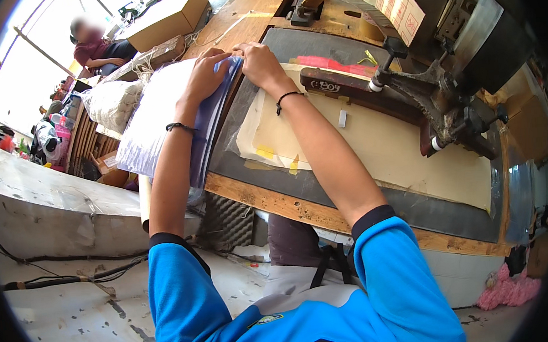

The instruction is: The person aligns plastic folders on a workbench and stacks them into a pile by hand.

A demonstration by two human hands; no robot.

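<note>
Head view: left hand [208, 76] and right hand [257, 62] at top edge of glossy bluish-white plastic-sheet stack [155, 122], upper left of frame, cannot tell if gripping; uneven pressure could skew slick sheets.

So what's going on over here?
Someone in a blue shirt has both hands at the far end of a stack of clear bluish sheets. The left hand lies over the top; the right hand is at the corner, though its grip isn't clear. Alongside, cream paper lies on a dark mat, under a metal arm. Another person sits in the background.
</note>
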